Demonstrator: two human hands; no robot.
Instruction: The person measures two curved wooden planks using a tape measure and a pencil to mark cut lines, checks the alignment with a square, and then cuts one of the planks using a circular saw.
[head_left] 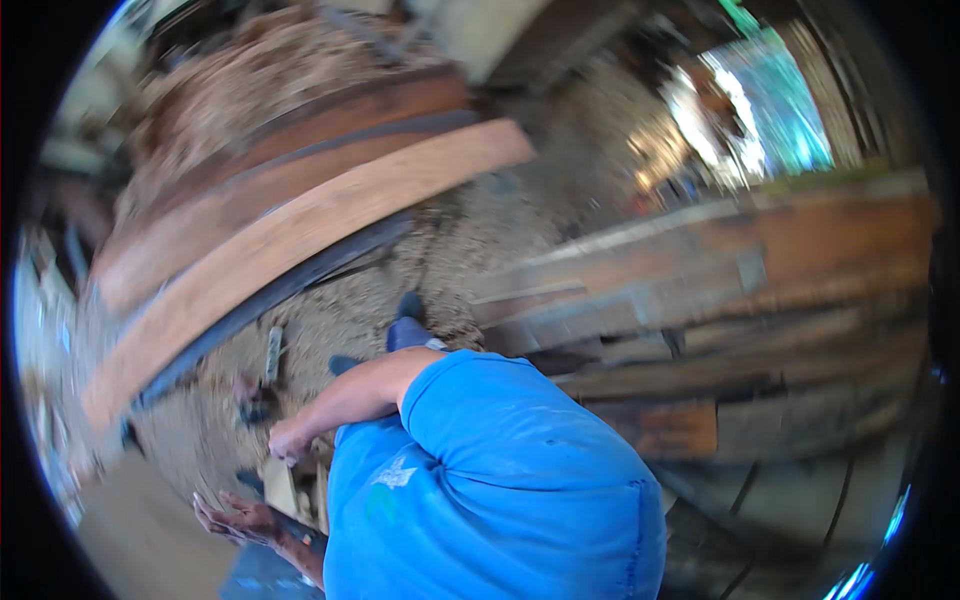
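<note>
The right hand (288,440) looks curled, its grip impossible to tell, near a pale board (279,492) probably stiff, light and best held by its edges.

Left fingers (212,518) spread apart, right fingers (284,444) curled inward.

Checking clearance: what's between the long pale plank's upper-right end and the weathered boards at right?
The head view shows rough dirt floor between plank and weathered boards; blur hides finer detail.
</note>
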